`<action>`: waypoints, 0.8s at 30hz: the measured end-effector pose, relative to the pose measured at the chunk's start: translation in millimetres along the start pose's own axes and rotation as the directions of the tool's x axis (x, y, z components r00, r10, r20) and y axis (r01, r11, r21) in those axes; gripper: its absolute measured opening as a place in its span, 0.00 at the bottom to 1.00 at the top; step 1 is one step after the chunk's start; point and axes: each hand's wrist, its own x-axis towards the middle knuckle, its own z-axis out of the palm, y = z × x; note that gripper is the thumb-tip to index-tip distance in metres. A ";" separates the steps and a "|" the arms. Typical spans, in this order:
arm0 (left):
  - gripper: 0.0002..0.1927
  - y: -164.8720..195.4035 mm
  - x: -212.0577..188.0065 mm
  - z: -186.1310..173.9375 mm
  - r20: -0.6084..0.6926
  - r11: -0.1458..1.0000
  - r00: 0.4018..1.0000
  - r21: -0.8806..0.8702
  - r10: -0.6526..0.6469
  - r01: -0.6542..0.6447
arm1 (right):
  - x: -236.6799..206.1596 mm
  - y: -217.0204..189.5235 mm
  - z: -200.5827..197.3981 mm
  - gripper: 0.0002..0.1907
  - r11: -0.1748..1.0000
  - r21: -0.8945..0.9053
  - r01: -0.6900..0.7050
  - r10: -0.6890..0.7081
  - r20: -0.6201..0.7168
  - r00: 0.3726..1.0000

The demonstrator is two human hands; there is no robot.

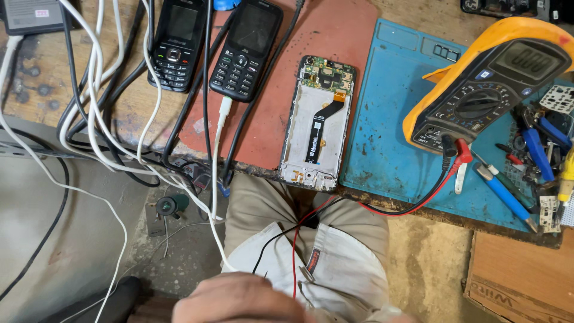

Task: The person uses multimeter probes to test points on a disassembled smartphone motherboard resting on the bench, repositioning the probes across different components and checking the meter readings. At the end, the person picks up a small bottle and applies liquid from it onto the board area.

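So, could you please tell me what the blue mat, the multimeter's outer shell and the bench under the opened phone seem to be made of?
The blue mat looks like matte silicone or rubber: moulded compartments, scuffed surface. The multimeter has an orange shell that looks like a soft rubbery boot around a dark plastic body. The bench appears to be worn wood, stained and pitted, with a dull reddish sheet under the opened phone.

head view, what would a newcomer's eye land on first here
Likely the orange multimeter at upper right, propped on the blue work mat, its red and black leads trailing down toward the person's lap. Next, the opened smartphone lying mid-bench with its circuit board bare. At the bottom edge a hand sits blurred by the leads; which hand is unclear.
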 end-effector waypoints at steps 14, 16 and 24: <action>0.07 -21.2 0.3 30.3 -0.272 0.812 0.784 0.017 -0.558 0.584 | 19.7 30.9 -2.6 0.19 0.841 -0.425 -0.334 0.392 0.055 0.918; 0.06 -23.9 1.8 27.1 -0.336 0.785 0.754 0.063 -0.564 0.616 | 37.6 39.0 -10.0 0.21 0.746 -0.666 0.002 0.205 0.232 0.951; 0.06 -33.4 -17.2 23.9 -0.367 0.796 0.784 0.160 -0.500 0.583 | 63.6 46.5 -29.0 0.21 0.586 -0.749 0.309 0.171 0.487 0.857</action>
